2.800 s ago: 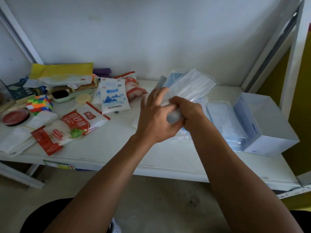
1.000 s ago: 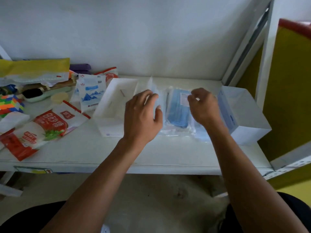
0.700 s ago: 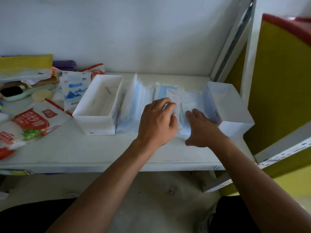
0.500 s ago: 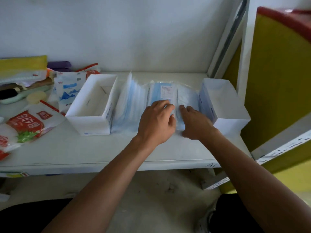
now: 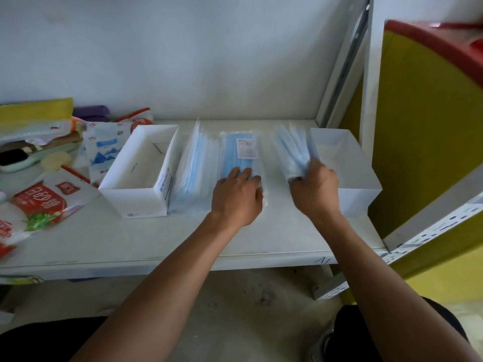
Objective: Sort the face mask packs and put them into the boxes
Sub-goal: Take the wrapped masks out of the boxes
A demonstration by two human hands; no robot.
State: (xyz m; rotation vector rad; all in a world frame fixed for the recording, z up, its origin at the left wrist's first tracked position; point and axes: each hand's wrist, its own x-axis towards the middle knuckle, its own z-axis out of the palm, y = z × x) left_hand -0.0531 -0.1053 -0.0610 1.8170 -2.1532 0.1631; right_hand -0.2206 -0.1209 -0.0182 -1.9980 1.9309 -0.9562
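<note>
Packs (image 5: 292, 150) gripped on edge in the right hand (image 5: 313, 190) stood just beside the right box (image 5: 366, 186). Left hand (image 5: 237, 194) pressed open-fingered on the middle pack (image 5: 240, 150).

We note the flat mask pack (image 5: 233, 159) and the bundle of mask packs (image 5: 294, 152) are in clear, glossy, wrinkled plastic film over matt pale-blue cloth-like sheet, and the flat one carries a white paper label (image 5: 247, 148). We read the left box (image 5: 136, 197) and right box (image 5: 350, 197) as smooth matt white cardboard, and the shelf (image 5: 130, 241) as matt white painted metal, lightly scuffed. We tag the sugar bag (image 5: 44, 199) as shiny printed plastic, the wall (image 5: 209, 61) as matt paint with faint marks, and the floor (image 5: 248, 304) as rough, stained concrete.
</note>
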